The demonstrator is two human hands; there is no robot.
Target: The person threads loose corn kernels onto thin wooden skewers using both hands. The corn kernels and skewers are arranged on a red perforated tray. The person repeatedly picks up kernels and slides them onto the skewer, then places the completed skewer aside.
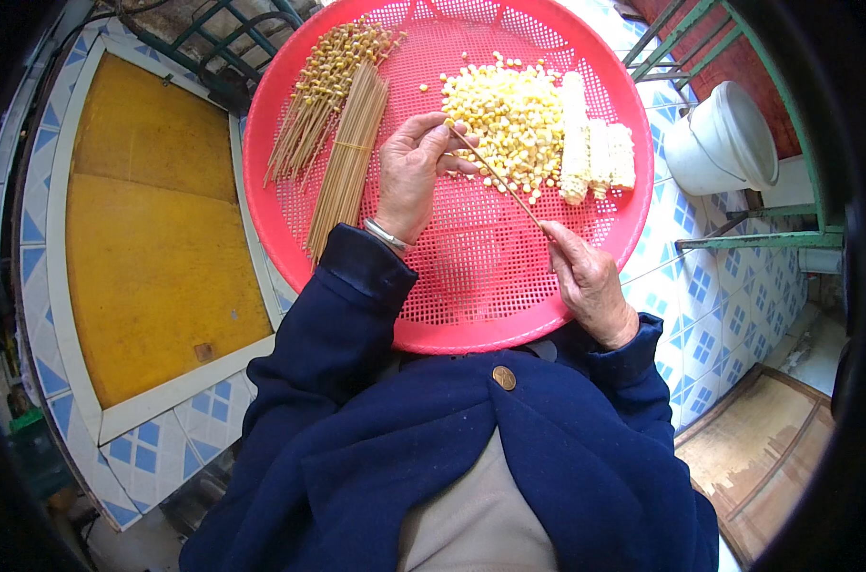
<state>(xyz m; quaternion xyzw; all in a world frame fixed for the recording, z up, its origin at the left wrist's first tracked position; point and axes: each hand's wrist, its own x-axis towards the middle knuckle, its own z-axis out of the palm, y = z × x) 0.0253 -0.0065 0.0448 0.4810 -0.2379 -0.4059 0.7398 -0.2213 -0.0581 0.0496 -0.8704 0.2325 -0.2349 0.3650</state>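
My left hand (pixel 410 164) pinches a yellow corn kernel (pixel 448 123) between thumb and index finger, at the upper end of a thin brown stick (pixel 506 184). The stick slants down to the right, its lower end gripped by the fingers of my right hand (pixel 588 282). Both hands are over a round pink plastic mesh basket (pixel 468 339). Just beyond the left fingers lies a heap of loose corn kernels (pixel 508 107). Left of that hand rests a bundle of bare sticks (pixel 348 154) tied with a band. Past it lie several sticks tipped with kernels (pixel 340 61).
Stripped corn cobs (pixel 574 143) lie along the basket's right side. A white lidded bucket (pixel 719 143) stands beside a green metal frame (pixel 751 242) on the right. To the left is a tiled surface (pixel 182 429) with a yellow panel (pixel 157 229). A wooden board (pixel 769 450) lies lower right.
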